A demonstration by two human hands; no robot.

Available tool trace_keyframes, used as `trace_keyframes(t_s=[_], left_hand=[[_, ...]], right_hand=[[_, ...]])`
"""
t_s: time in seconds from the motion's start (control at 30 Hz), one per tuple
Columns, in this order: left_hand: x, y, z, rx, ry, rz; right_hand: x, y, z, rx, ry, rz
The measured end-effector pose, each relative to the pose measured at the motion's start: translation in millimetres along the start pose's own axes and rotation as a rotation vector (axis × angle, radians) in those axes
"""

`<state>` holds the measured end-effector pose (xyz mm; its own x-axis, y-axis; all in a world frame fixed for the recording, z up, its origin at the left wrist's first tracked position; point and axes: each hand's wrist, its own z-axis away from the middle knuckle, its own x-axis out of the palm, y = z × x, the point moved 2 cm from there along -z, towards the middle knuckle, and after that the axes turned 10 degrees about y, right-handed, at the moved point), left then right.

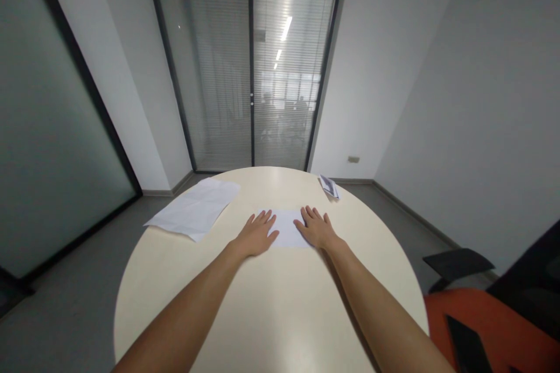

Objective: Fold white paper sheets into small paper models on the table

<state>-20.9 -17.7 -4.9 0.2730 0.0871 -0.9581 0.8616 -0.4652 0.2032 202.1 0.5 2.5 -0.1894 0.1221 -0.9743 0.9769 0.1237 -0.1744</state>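
A small white sheet of paper point(286, 229) lies flat on the round cream table point(266, 309). My left hand point(258, 233) rests palm down on its left side, fingers spread and thumb pointing inward. Over the sheet's right side lies my right hand point(318, 228), also palm down with the fingers apart. Both hands cover the side edges of the paper, so these are hidden. Neither hand grips anything.
A large creased white sheet point(196, 207) lies at the table's left, overhanging the edge. Near the far right edge sits a folded printed paper point(329, 187). An orange chair point(494, 320) with black armrests stands at the right. Glass doors point(249, 70) with blinds are behind the table.
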Motion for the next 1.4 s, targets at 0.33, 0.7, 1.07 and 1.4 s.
trace_keyframes(t_s=[0.33, 0.7, 1.07, 1.4], left_hand=[[-2, 0, -1, 0.094, 0.036, -0.001], [-11, -9, -5, -0.047, 0.148, -0.136], [2, 14, -6, -0.007, 0.035, -0.006], [3, 10, -10, -0.077, 0.038, -0.071]], right_hand=[[-1, -41, 12, -0.458, -0.010, -0.207], [3, -18, -3, -0.173, -0.032, -0.117], [4, -28, 6, -0.236, -0.055, -0.120], [-6, -20, -2, -0.167, 0.067, -0.035]])
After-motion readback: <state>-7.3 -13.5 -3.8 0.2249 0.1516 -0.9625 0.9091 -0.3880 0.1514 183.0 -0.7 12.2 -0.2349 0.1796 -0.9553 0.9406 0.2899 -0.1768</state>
